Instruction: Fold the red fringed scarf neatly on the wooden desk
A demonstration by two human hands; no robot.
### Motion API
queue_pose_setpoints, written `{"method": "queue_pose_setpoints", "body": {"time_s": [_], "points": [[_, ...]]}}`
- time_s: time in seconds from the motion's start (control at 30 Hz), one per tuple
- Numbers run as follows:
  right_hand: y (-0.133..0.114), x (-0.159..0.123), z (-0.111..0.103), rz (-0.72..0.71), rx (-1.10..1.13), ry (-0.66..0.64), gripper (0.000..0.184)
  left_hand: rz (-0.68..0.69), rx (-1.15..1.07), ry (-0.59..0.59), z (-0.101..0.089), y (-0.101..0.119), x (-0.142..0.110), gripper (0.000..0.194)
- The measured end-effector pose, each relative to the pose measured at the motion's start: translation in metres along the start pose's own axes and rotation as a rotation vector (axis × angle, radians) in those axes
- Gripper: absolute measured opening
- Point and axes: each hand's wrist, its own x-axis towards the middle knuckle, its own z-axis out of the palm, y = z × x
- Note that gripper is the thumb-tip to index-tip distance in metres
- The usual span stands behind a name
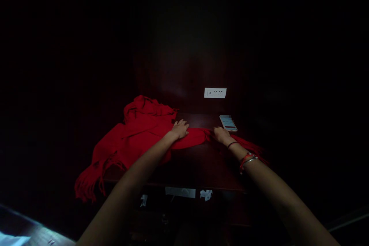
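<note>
A red fringed scarf [138, 134] lies spread and rumpled over a dark tabletop. Its left fringe hangs past the table's front edge, and another fringed end trails to the right. My left hand [180, 128] rests flat on the cloth near the middle, fingers apart. Farther right, my right hand [221, 135] is closed around a gathered, narrow part of the same scarf. The cloth between the two hands is drawn together toward the right hand. Bracelets circle my right wrist.
A phone [228, 123] with a lit screen lies just beyond my right hand. On the wall behind is a white socket panel [215, 92]. The dark table's [198, 165] front edge runs below my hands, with whitish patches [180, 192] under it. Surroundings are very dark.
</note>
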Motion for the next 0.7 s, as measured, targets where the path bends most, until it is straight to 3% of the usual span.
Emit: {"method": "queue_pose_setpoints", "body": {"time_s": [0.13,0.27,0.43,0.57,0.7], "points": [[0.009,-0.006,0.002,-0.072,-0.024,0.116,0.022,0.097,-0.079,0.020,0.024,-0.001,0.009,0.030],[0.009,-0.005,0.005,-0.176,0.049,0.167,0.020,0.087,-0.131,0.128,0.022,0.002,0.012,0.023],[-0.007,0.004,0.006,-0.200,0.155,0.232,0.041,0.210,-0.234,0.340,-0.020,0.007,0.011,0.024],[-0.017,0.010,0.005,-0.140,0.166,0.233,0.026,0.364,-0.276,0.547,-0.060,0.004,0.003,0.021],[-0.007,0.016,-0.005,-0.003,0.220,0.247,0.030,0.335,-0.198,0.636,-0.083,-0.015,-0.008,0.021]]}}
